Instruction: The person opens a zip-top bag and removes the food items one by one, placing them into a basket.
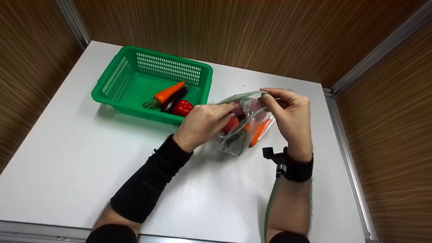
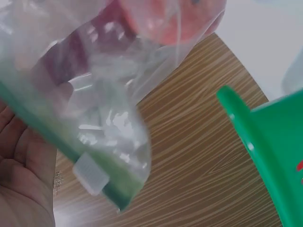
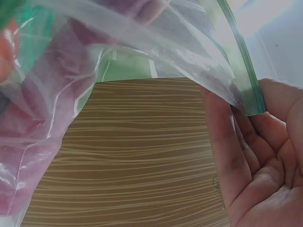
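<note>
A clear zip bag (image 1: 243, 148) with a green zip edge stands at the middle right of the table. Inside it show an orange carrot (image 1: 260, 132), a round red item (image 1: 230, 125) and a long purple vegetable (image 3: 49, 85), probably a sweet potato. My left hand (image 1: 204, 123) reaches into the bag's mouth, its fingers on the end of the purple vegetable. In the left wrist view a white slider (image 2: 91, 173) sits on the zip edge near that palm. On the other side, my right hand (image 1: 292, 114) pinches the bag's rim between thumb and index finger.
Left of the bag stands a green basket (image 1: 130, 101) holding a carrot (image 1: 168, 93), a dark eggplant (image 1: 174, 99) and a red bell pepper (image 1: 183, 108). Wood-patterned walls (image 1: 243, 37) border the white table (image 1: 209, 195).
</note>
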Motion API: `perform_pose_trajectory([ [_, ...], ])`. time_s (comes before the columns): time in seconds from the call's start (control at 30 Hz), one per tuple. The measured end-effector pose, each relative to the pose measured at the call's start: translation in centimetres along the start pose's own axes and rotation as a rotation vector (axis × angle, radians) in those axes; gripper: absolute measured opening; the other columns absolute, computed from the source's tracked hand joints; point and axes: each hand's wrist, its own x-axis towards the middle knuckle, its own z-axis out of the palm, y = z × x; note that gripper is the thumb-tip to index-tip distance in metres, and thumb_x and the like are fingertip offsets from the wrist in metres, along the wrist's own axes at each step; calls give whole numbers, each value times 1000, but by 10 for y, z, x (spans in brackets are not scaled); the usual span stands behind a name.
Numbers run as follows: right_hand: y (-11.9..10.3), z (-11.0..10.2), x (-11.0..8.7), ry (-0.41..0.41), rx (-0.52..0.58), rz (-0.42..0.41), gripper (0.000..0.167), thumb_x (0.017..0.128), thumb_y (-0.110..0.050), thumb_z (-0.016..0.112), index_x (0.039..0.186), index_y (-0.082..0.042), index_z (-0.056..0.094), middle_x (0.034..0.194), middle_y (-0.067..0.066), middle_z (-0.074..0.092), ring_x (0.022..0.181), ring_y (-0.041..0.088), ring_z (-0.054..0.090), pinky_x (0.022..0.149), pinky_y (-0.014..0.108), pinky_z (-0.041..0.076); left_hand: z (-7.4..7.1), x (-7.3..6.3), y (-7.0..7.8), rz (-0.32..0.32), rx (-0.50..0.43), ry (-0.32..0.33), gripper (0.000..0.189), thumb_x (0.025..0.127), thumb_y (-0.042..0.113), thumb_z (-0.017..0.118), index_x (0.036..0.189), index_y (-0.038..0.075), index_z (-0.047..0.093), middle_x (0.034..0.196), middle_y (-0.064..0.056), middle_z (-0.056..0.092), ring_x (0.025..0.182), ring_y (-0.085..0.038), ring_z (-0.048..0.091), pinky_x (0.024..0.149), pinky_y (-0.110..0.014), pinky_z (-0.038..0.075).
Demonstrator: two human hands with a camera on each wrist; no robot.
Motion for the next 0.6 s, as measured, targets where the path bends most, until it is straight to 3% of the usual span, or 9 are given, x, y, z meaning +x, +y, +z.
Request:
perform_pose_trajectory([
  [0.33,0,0,-1,-17,23,-4,14,107,-3,81,117,0,92,98,-7,89,78,9,86,77,22,71,-20,-1,6,-17,-34,9,32,113,18,81,142,4,84,127,-13,90,110,-29,91,99,-43,74],
  [0.47,1,0,0,-31,54,-2,15,108,-2,80,118,0,91,96,-9,89,79,14,87,77,24,72,-27,-2,7,-6,-39,29,31,112,18,82,141,4,84,128,-13,90,113,-28,90,100,-42,73],
  [0.6,0,0,0,-33,57,1,16,108,-2,79,118,0,91,94,-12,89,79,12,88,76,24,72,-35,-3,7,15,-41,51,30,112,18,82,140,5,85,127,-12,90,114,-26,90,101,-41,73],
])
